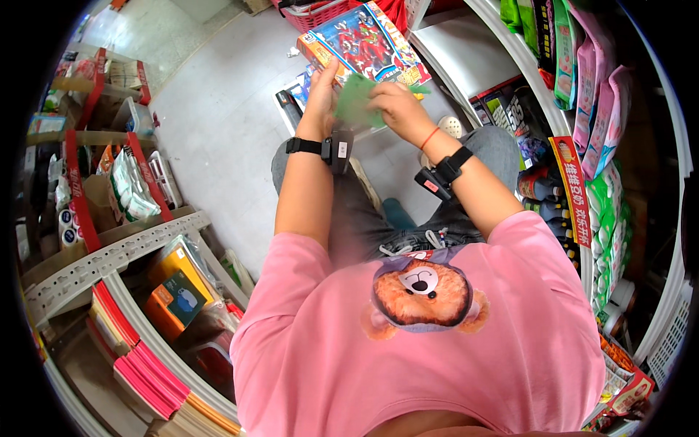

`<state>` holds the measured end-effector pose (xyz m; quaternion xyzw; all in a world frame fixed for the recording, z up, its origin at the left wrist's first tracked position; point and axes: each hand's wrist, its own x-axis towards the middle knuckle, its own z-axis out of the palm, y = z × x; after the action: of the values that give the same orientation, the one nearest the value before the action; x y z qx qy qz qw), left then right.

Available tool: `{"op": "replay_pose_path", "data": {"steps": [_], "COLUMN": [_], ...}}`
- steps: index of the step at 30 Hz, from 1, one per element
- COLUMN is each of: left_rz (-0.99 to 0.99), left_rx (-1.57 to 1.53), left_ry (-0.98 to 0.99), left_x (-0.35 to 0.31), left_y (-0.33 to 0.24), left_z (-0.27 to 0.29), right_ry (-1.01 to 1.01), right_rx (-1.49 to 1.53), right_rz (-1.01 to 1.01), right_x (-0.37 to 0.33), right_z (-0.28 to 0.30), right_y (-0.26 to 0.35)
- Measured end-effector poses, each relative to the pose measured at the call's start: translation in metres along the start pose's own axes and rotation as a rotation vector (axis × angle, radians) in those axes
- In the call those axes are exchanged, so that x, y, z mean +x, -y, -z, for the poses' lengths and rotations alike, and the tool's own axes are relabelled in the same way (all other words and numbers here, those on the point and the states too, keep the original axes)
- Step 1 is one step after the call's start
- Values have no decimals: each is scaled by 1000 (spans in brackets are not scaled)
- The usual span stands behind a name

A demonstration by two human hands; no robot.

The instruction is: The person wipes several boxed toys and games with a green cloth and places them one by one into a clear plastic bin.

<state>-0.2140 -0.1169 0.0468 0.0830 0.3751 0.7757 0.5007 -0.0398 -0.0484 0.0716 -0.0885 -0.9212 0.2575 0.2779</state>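
Your right hand [400, 108] has its fingers bent and closed in a pinch on a green cloth [354, 103], which is blurred and hangs toward your left wrist. Your left hand [320, 93] is at the near left corner of a boxed toy [366, 45], thumb along the edge; you can't tell from here how far the other fingers wrap beneath, as they are hidden.

The box sits just past both hands, tilted, over the grey floor [218, 124], near a pink basket [314, 13]. Expect it to be light for its size: it looks like printed card with a clear window over red figures. The card edges should be fairly stiff, the window thinner, likely slick and easily dented, so grip the side walls or corners rather than pressing the middle. The cloth looks thin, soft and limp; hold it bunched, since a single corner would let it flop. Farther out, stocked shelves [116, 240] stand to your left.
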Motion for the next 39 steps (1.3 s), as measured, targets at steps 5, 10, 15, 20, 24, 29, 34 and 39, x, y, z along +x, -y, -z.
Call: {"op": "replay_pose_path", "data": {"steps": [5, 10, 15, 20, 24, 29, 34, 39], "left_rz": [44, 161, 143, 149, 215, -172, -176, -182], "left_rx": [137, 276, 415, 555, 692, 1142, 1087, 1026], "left_ry": [-23, 91, 194, 223, 223, -59, -507, -528], "left_x": [-21, -20, -20, -29, -33, -3, 19, 15], "left_y": [-14, -18, -15, -18, -20, 7, 4, 2], "left_z": [-17, -1, 7, 9, 2, 28, 61, 60], "right_ry": [14, -221, -189, 201, 461, 266, 13, 229], "right_rx": [-53, 1, 502, 689, 546, 132, -119, -79], "right_rz": [-416, -755, -782, -688, -604, -616, -667, -572], "right_x": [-29, -24, -8, -6, -6, -14, -14, -1], "right_z": [21, 55, 88, 100, 85, 77, 73, 51], "right_y": [-65, -100, -88, -75, -72, -81, -104, -124]}}
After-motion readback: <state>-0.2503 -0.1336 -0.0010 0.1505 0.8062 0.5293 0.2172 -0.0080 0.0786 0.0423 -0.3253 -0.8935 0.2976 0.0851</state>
